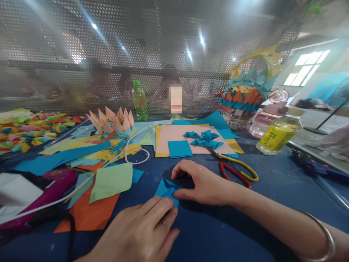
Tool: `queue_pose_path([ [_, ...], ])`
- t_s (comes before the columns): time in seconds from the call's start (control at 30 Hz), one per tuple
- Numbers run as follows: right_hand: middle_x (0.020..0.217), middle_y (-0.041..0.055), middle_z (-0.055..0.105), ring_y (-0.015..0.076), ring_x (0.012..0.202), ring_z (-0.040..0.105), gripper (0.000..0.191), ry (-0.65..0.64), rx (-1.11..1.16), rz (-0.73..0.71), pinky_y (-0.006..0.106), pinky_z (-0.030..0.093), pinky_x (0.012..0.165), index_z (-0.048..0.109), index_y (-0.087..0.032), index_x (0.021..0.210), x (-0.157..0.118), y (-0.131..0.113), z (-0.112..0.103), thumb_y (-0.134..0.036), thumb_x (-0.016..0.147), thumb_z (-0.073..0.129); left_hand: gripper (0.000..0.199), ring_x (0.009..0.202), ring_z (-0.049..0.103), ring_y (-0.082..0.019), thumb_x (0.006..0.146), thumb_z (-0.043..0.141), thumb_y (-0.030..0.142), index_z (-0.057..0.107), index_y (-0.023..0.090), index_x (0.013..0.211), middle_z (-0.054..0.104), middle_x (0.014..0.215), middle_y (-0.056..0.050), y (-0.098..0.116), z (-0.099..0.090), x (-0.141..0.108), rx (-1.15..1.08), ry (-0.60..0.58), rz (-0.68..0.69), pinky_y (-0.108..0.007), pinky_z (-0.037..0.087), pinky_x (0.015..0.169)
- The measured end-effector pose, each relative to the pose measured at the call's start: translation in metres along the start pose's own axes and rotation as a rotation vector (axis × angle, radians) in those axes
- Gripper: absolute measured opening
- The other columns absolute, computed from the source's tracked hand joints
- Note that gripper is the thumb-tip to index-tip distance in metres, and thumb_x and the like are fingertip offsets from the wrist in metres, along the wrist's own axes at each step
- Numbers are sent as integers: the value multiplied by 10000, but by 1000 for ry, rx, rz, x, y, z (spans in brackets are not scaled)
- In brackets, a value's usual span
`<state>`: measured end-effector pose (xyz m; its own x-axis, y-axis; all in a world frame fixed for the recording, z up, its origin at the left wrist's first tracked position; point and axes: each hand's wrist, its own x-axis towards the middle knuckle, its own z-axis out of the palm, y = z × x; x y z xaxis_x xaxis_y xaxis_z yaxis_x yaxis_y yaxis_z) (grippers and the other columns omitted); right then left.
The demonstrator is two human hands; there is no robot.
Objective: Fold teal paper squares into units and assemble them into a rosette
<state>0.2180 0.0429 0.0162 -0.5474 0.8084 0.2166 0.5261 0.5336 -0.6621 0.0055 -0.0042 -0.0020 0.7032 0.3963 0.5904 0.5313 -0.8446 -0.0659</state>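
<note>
A small sheet of blue paper (163, 187) with folded creases lies on the dark blue table in front of me. My left hand (144, 227) presses on its near side, fingers together, covering part of it. At its right edge, my right hand (200, 182) curves around a raised flap, thumb on the paper and fingertips at the far corner. Beyond my hands sits a blue paper square (180, 149) on a stack of pink sheets (163, 136). Several folded blue pieces (207, 138) lie beside that square. Scissors (237, 169) with red and yellow handles rest past my right wrist.
On the left are a purple glue gun (58, 178), a white cord (128, 153), paper scraps (111, 180) and a peach pointed paper piece (111, 120). A green bottle (140, 102), paper basket (240, 109), pink bottle (261, 118) and yellow-labelled bottle (279, 134) stand behind. Blue-handled pliers (319, 165) lie right.
</note>
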Motion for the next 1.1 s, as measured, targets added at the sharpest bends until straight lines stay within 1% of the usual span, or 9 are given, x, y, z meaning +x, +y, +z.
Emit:
queue_pose_path([
  [0.07, 1019, 43, 633, 192, 940, 582, 310, -1, -6, 1, 319, 475, 835, 607, -187, 999, -1, -1, 0, -247, 747, 778, 482, 675, 622, -156, 1022, 240, 232, 709, 209, 914, 671, 789, -39, 0, 0, 1, -2, 10, -1, -236, 490, 490],
  [0.17, 1043, 45, 636, 195, 965, 590, 333, -16, 13, 8, 326, 481, 853, 606, -194, 1027, 0, 0, 0, -249, 750, 782, 488, 735, 646, -166, 1022, 245, 233, 720, 212, 913, 692, 836, -46, 0, 1, 1, -13, 56, -10, -231, 507, 495],
  [0.3, 1062, 43, 654, 187, 967, 602, 328, -35, 60, 9, 326, 488, 870, 606, -188, 1059, 1, 5, -1, -157, 767, 751, 443, 866, 678, -179, 1025, 293, 236, 729, 224, 949, 727, 959, -35, 1, 3, -2, -10, 91, -3, -244, 540, 577],
  [0.43, 1041, 48, 664, 178, 946, 607, 303, -26, 71, -1, 318, 496, 857, 616, -168, 1049, 2, 6, -1, -46, 779, 678, 416, 907, 688, -171, 1030, 314, 239, 725, 224, 971, 743, 1014, -16, 1, 6, -6, -29, 134, 4, -245, 558, 670],
  [0.57, 1031, 45, 669, 181, 946, 614, 302, -25, 62, -14, 318, 496, 857, 621, -177, 1036, 2, 3, -2, -32, 774, 663, 353, 913, 686, -163, 1011, 369, 236, 721, 222, 988, 743, 1021, -20, 0, 7, -6, -29, 131, 14, -230, 566, 699],
  [0.7, 1049, 43, 659, 187, 964, 606, 300, -36, 41, -18, 322, 487, 869, 624, -185, 1051, 1, 2, -3, -134, 774, 727, 315, 900, 686, -163, 996, 405, 237, 721, 230, 982, 743, 990, -22, -1, 7, -6, -26, 119, 13, -219, 566, 677],
  [0.8, 1057, 44, 650, 192, 966, 598, 327, -46, 23, -10, 325, 484, 864, 627, -190, 1056, 0, 1, -4, -226, 766, 772, 335, 899, 685, -167, 1008, 381, 236, 715, 230, 988, 742, 971, -19, 0, 7, -7, -29, 124, 9, -227, 562, 667],
  [1.0, 1090, 48, 641, 187, 995, 593, 359, -74, 47, -15, 324, 475, 893, 623, -181, 1098, 0, 3, -4, -211, 774, 775, 422, 853, 681, -167, 1040, 307, 240, 721, 212, 963, 741, 917, -20, 1, 2, -2, -41, 125, 16, -240, 542, 615],
  [1.1, 1109, 53, 629, 203, 1032, 577, 452, -92, 46, -14, 338, 469, 917, 625, -182, 1118, 0, 1, -5, -307, 730, 823, 464, 788, 681, -168, 1043, 284, 234, 727, 193, 911, 735, 837, -32, 2, -3, 2, -26, 133, 32, -240, 528, 554],
])
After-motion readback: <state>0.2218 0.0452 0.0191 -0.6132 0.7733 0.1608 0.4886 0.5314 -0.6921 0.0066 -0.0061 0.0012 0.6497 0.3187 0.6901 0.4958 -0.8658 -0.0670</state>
